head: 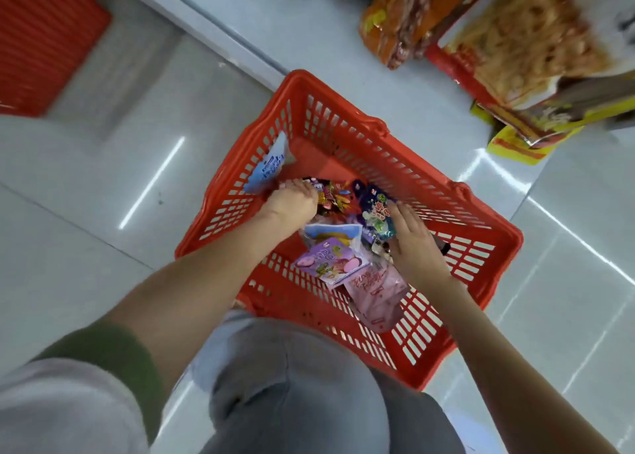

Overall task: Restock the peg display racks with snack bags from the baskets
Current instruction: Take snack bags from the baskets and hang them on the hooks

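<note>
A red plastic basket (446,192) stands on the floor in front of my knees, with several small snack bags inside. My left hand (292,202) reaches into it with curled fingers and grips a dark, colourful snack bag (335,195). My right hand (414,244) lies with fingers spread on a dark blue and green bag (376,209). A purple bag (330,259) and a pink bag (376,290) lie between my wrists. A pale blue bag (269,168) leans on the basket's left wall.
Large orange and yellow snack bags (515,48) hang or lie at the top right above the white shelf base (309,23). A second red basket's side (44,41) shows at the top left. Glossy white floor tiles surround the basket.
</note>
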`<state>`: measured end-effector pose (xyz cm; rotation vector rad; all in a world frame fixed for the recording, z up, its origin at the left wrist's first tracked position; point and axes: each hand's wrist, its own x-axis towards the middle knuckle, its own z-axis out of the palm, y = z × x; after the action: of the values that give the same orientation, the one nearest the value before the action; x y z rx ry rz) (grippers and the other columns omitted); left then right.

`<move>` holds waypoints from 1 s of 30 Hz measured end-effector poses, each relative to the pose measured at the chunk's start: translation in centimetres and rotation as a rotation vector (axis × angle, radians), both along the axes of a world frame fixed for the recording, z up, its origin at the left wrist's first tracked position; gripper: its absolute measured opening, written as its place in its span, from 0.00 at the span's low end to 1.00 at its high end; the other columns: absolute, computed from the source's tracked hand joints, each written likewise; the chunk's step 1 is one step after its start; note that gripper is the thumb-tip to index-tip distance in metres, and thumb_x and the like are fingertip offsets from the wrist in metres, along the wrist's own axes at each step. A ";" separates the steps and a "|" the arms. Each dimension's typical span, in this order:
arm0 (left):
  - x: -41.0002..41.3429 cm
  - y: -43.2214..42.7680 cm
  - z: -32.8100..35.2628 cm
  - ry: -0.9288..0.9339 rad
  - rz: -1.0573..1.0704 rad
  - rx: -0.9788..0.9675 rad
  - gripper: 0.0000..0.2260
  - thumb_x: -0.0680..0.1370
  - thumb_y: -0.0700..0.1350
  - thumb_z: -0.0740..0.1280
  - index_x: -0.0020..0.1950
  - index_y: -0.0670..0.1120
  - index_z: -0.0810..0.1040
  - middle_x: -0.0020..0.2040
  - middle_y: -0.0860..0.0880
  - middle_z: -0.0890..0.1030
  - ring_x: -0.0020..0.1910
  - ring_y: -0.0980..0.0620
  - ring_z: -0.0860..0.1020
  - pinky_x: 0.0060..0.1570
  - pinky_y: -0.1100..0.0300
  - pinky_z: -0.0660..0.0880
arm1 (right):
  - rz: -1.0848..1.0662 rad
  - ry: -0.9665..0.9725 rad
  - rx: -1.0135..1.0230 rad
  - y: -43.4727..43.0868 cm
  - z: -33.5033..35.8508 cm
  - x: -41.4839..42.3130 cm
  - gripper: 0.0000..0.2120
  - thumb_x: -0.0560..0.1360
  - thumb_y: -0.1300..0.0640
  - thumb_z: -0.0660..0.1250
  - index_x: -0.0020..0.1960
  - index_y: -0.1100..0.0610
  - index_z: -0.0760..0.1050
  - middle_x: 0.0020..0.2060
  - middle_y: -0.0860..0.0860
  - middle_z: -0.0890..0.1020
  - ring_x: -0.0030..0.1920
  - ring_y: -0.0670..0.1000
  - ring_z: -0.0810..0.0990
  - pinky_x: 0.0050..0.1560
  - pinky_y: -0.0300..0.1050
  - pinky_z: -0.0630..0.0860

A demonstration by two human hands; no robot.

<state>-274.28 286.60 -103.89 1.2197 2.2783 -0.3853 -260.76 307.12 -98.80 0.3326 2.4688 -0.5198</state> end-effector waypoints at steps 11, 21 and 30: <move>-0.1 -1.9 38.3 -1.030 1.031 0.624 0.09 0.78 0.42 0.67 0.58 0.43 0.76 0.53 0.47 0.82 0.47 0.58 0.78 0.50 0.68 0.72 | -0.951 0.210 -0.908 -6.1 33.1 -7.9 0.17 0.73 0.51 0.71 0.60 0.48 0.70 0.56 0.49 0.80 0.57 0.49 0.80 0.59 0.51 0.77; -4.4 -2.9 70.9 -0.786 1.111 1.279 0.09 0.79 0.43 0.67 0.48 0.58 0.80 0.46 0.55 0.84 0.47 0.57 0.81 0.49 0.61 0.78 | -0.772 0.630 -0.915 -8.8 67.0 -13.3 0.12 0.72 0.58 0.74 0.47 0.52 0.70 0.44 0.56 0.81 0.46 0.57 0.82 0.51 0.64 0.78; -9.8 -4.6 88.4 -0.425 0.913 1.614 0.13 0.77 0.53 0.68 0.43 0.44 0.79 0.40 0.39 0.80 0.42 0.39 0.79 0.49 0.44 0.77 | -0.140 1.007 -0.563 -9.8 88.1 -19.0 0.08 0.76 0.57 0.68 0.42 0.44 0.74 0.40 0.44 0.84 0.36 0.44 0.79 0.40 0.40 0.75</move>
<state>-284.04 281.96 -15.46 0.4244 2.1797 2.0801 -279.76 297.37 -10.68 -0.0182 3.0330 -1.7332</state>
